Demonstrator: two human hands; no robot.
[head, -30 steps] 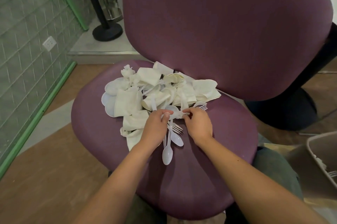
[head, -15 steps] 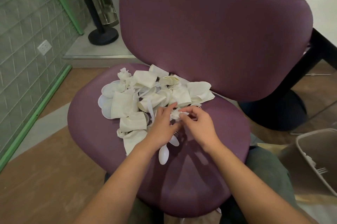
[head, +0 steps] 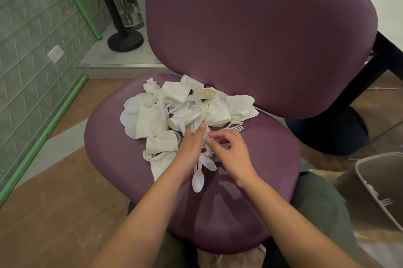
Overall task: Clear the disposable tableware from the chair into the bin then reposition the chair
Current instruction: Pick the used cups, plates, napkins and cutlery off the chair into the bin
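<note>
Head view: both hands meet at the near edge of the tableware pile (head: 185,110) on the chair seat (head: 261,158). Left hand (head: 192,148) grasps white cutlery, handles toward the person; right hand (head: 231,152) pinches the same cluster. Bin (head: 370,180) sits low right, nearer the right hand, path unobstructed.

1 head-worn wide-angle view, looking forward and steeply down, close over the purple chair (head: 239,191), bin (head: 370,180) at right edge
</note>
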